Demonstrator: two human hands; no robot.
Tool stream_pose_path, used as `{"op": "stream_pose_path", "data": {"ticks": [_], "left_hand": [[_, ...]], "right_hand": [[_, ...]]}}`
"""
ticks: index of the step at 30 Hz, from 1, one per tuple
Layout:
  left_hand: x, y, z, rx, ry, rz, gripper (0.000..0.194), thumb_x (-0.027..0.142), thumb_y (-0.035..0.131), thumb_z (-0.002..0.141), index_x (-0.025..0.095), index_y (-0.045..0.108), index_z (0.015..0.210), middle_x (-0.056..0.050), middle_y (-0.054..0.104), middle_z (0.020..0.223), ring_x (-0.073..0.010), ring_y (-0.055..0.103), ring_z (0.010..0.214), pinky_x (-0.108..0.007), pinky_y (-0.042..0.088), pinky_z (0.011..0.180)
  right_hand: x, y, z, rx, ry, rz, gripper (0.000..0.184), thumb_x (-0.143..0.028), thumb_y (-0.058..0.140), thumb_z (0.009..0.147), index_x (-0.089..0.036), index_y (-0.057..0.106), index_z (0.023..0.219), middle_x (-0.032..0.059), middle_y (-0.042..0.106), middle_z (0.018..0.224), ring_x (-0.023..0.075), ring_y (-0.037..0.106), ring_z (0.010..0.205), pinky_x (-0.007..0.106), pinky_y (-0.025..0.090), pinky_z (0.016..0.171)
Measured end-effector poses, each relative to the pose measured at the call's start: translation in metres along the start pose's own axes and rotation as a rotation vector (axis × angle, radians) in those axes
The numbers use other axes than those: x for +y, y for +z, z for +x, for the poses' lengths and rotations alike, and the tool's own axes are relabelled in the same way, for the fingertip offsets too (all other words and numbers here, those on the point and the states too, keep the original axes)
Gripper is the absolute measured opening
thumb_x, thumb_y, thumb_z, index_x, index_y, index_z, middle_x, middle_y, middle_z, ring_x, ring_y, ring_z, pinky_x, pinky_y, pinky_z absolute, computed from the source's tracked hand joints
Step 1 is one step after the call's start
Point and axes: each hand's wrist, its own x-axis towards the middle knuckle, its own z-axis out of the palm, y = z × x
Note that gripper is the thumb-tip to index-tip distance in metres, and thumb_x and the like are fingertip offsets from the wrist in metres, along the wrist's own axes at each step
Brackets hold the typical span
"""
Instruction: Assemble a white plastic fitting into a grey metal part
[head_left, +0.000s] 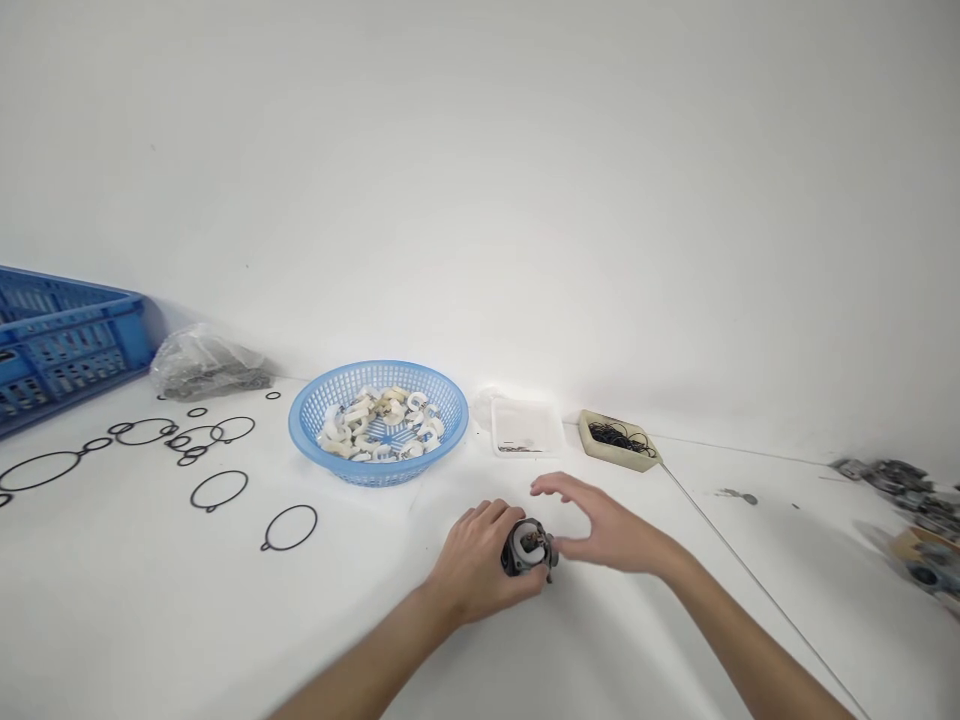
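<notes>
My left hand (pixel 480 565) grips a small dark round metal part (pixel 527 546) low over the white table (pixel 135 620). My right hand (pixel 600 530) hovers just right of the part with fingers spread, its fingertips close to the part's top; whether they touch it I cannot tell. Beyond the hands stands a round blue basket (pixel 315 405) holding several white curved plastic pieces (pixel 381 420).
Several black rubber rings (pixel 217 490) lie scattered at left. A blue crate (pixel 60 340) and a clear bag of metal parts (pixel 206 365) sit far left. A white tray (pixel 525 425), a beige tray of black rings (pixel 619 438) and grey metal parts (pixel 911 500) stand at right.
</notes>
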Motion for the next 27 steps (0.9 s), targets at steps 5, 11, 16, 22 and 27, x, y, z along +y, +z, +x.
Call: {"op": "stream_pose_path", "data": {"ticks": [5, 11, 16, 22, 27], "left_hand": [[0.0, 0.001, -0.002, 0.009, 0.019, 0.014, 0.04, 0.04, 0.068, 0.079, 0.026, 0.056, 0.114, -0.003, 0.061, 0.111, -0.0232, 0.059, 0.097, -0.038, 0.048, 0.086], [0.0, 0.005, -0.003, 0.045, 0.036, 0.006, 0.027, 0.036, 0.063, 0.085, 0.025, 0.059, 0.109, -0.004, 0.06, 0.11, -0.0218, 0.058, 0.095, -0.036, 0.049, 0.084], [-0.003, 0.01, -0.002, 0.076, 0.06, -0.007, 0.028, 0.032, 0.064, 0.085, 0.025, 0.059, 0.112, -0.006, 0.06, 0.115, -0.0234, 0.059, 0.1, -0.038, 0.05, 0.09], [-0.002, 0.01, -0.001, 0.059, 0.059, -0.021, 0.027, 0.032, 0.066, 0.083, 0.026, 0.058, 0.108, -0.004, 0.061, 0.113, -0.0235, 0.06, 0.101, -0.039, 0.051, 0.09], [-0.003, 0.008, -0.001, 0.037, 0.056, -0.016, 0.027, 0.034, 0.066, 0.083, 0.026, 0.057, 0.107, -0.004, 0.061, 0.113, -0.0236, 0.059, 0.1, -0.039, 0.05, 0.089]], "right_hand": [[0.043, -0.044, 0.039, 0.123, 0.121, -0.256, 0.029, -0.033, 0.056, 0.093, -0.031, 0.059, 0.122, -0.0016, 0.056, 0.134, 0.0184, 0.053, 0.122, 0.034, 0.045, 0.103], [0.072, -0.044, 0.107, 0.062, 0.163, -0.427, 0.02, -0.019, 0.057, 0.093, -0.019, 0.066, 0.11, 0.0061, 0.064, 0.118, 0.0184, 0.058, 0.11, 0.036, 0.047, 0.102], [0.058, -0.021, 0.157, -0.086, 0.175, -0.618, 0.03, -0.038, 0.061, 0.098, -0.013, 0.063, 0.114, 0.009, 0.061, 0.118, 0.0204, 0.059, 0.11, 0.043, 0.051, 0.099], [0.046, -0.006, 0.194, -0.241, 0.27, -0.772, 0.031, -0.038, 0.061, 0.098, -0.013, 0.062, 0.118, 0.0094, 0.061, 0.118, 0.0193, 0.061, 0.107, 0.04, 0.055, 0.095], [0.047, 0.0, 0.199, -0.246, 0.282, -0.766, 0.031, -0.037, 0.061, 0.098, -0.013, 0.062, 0.118, 0.0096, 0.061, 0.119, 0.0198, 0.061, 0.108, 0.04, 0.054, 0.096]]}}
